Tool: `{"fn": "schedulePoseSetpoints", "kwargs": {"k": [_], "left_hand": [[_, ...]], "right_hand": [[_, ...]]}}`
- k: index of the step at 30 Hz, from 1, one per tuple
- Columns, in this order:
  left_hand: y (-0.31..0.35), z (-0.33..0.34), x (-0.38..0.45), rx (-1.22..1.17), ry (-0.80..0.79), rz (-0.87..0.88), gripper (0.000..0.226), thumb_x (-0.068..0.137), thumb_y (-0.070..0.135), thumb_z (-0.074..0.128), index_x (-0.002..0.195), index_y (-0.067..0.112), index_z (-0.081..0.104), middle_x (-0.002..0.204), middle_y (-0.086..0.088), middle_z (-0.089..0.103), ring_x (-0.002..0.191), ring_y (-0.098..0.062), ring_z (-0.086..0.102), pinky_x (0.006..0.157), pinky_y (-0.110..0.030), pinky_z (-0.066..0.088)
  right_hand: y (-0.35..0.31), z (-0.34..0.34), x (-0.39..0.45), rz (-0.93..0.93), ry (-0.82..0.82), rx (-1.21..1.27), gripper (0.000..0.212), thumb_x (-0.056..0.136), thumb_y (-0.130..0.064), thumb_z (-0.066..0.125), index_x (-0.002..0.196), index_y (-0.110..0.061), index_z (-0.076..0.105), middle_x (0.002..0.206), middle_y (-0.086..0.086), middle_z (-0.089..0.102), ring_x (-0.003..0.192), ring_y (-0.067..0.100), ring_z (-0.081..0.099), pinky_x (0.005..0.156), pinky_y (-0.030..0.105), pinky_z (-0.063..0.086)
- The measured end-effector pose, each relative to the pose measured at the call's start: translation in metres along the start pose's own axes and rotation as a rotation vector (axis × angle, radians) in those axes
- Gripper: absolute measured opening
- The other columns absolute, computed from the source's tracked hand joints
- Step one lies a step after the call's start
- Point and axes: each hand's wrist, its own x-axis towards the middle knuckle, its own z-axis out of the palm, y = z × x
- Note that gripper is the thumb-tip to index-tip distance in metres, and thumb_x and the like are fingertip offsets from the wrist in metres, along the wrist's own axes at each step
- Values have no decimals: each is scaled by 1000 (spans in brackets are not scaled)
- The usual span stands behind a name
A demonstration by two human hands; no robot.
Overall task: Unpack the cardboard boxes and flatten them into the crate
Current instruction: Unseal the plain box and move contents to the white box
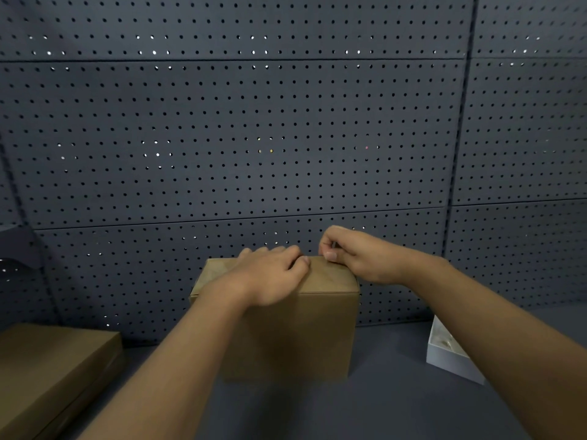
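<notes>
Left hand point(270, 274): lies palm down on the box point(286, 331) top, fingers loosely curled over its far edge, pressing rather than gripping.
Right hand point(346, 252): fingers curled, thumb and forefinger pinched together at the box's far top edge, right of middle; whether they hold a tape end or a flap edge is too small to tell.
Box: directly ahead of both hands, upright on the surface point(381, 408), top shut, its long axis running left to right across the view.
Key relation: the pinch point sits at the far rim, just beside the left fingertips, so the right hand is the one placed to peel or lift, likely toward the person, while the left steadies.
Flat box point(54, 369): brown, low, at the left edge, well apart.
White tray point(444, 354): at the right, partly hidden by the right forearm.
Surface: dark grey.
Room: dark pegboard point(254, 122) wall close behind the box.
Crate: not in view.
</notes>
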Motion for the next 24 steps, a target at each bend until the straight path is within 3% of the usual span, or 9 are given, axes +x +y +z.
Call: {"fn": "schedulePoseSetpoints", "kwargs": {"k": [3,6,11,14,15,17,19,24], "left_hand": [[1,0,1,-11,-7,-21,36,107,57,15,109,34,43,124,1,58,121,-25,51,107,-50,32],[2,0,2,-18,-4,-16,36,108,57,14,110,34,42,127,0,58,121,-25,51,108,-50,32],[-1,1,2,-12,8,-15,34,107,59,15,99,34,37,109,5,52,117,-24,52,104,-50,34],[-2,1,4,-10,-14,-16,49,103,68,11,110,34,46,129,2,59,124,-26,51,107,-51,32],[-3,1,5,-17,-20,-19,58,101,71,9,125,37,49,142,2,57,130,-28,49,110,-52,30],[-3,0,5,-18,-36,-19,67,99,75,6,155,49,31,159,2,44,144,-30,41,116,-54,24],[-2,0,6,-7,-40,-15,65,98,76,5,157,55,22,159,0,44,145,-31,40,117,-55,23],[-4,-1,8,-8,-35,-17,60,99,74,8,151,56,34,151,0,51,141,-29,44,114,-52,27]], "right_hand": [[6,6,-4,-7,89,45,13,109,-13,43,101,-18,52,109,-1,56,98,24,54,88,44,51],[7,10,-7,16,141,160,17,109,-21,46,96,-27,54,100,0,63,93,37,58,78,55,52],[0,3,-2,-16,107,183,8,107,-16,50,108,-22,56,98,2,62,85,14,58,80,35,52],[0,-15,-6,-8,-24,232,27,102,-15,63,128,-22,60,100,0,65,81,9,58,78,25,53],[-1,-19,-7,-10,-42,166,28,99,-16,67,126,-23,64,101,-2,66,84,8,60,81,25,54],[-4,-18,-7,-7,-20,35,19,98,-20,69,115,-27,72,102,-6,67,91,7,62,87,29,55],[-8,-10,-6,11,53,-13,13,99,-21,68,109,-27,74,101,-11,65,94,5,60,89,29,53],[-10,-2,-14,-8,157,-144,10,101,-20,63,98,-25,71,101,-12,57,94,5,56,88,34,51]]}}
